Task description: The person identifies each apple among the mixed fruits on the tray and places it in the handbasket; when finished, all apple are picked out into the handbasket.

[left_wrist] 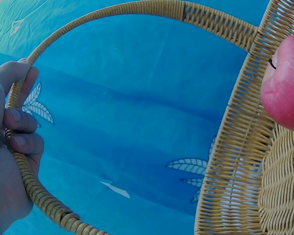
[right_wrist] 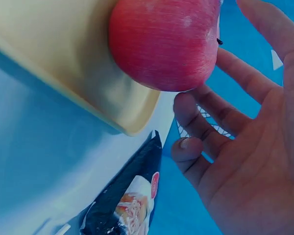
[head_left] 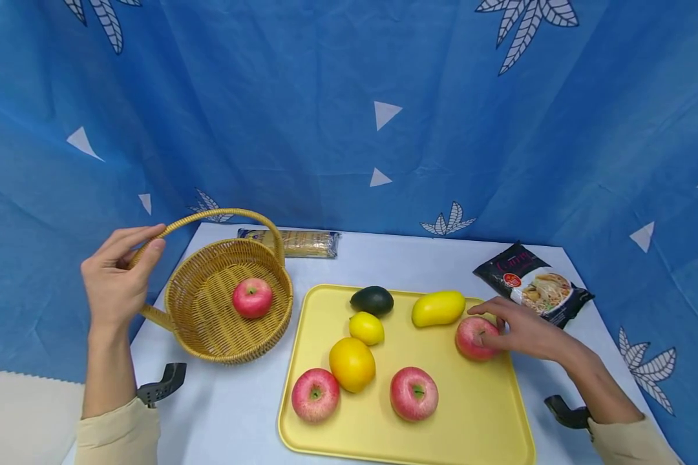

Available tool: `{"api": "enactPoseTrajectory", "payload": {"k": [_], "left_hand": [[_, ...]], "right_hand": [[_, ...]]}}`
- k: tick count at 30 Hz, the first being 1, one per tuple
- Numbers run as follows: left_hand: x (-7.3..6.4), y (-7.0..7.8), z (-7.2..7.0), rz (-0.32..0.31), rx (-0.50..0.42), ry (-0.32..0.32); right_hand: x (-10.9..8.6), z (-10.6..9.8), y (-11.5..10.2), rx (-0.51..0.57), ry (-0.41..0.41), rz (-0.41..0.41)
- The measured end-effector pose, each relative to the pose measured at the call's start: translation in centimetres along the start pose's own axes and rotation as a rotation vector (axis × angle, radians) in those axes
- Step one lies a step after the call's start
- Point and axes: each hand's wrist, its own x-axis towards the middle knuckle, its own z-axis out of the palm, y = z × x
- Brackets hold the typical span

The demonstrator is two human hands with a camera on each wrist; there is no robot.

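Observation:
My left hand grips the handle of a round wicker basket, which tilts so its inside shows. One red apple lies in the basket. At the right, my right hand is at another red apple on the yellow tray. Its fingers reach around the apple's far side, the thumb over its top, and the palm stays away from it. On the tray also lie two more red apples, an orange, a lemon, a mango and a dark green avocado.
A pack of noodles or pasta lies behind the basket at the table's back edge. The black noodle packet lies at the back right, beyond my right hand. A blue patterned cloth hangs behind the white table.

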Motion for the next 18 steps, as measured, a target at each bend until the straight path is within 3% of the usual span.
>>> {"api": "enactPoseTrajectory", "payload": {"k": [7, 18], "left_hand": [[-0.1, -0.74, -0.16, -0.01, 0.004, 0.002], [-0.13, -0.57, -0.13, -0.005, 0.006, 0.002]], "right_hand": [[-0.29, 0.43, 0.4, 0.043, -0.039, -0.002], [-0.06, 1.06, 0.64, 0.048, -0.06, 0.015]]}}
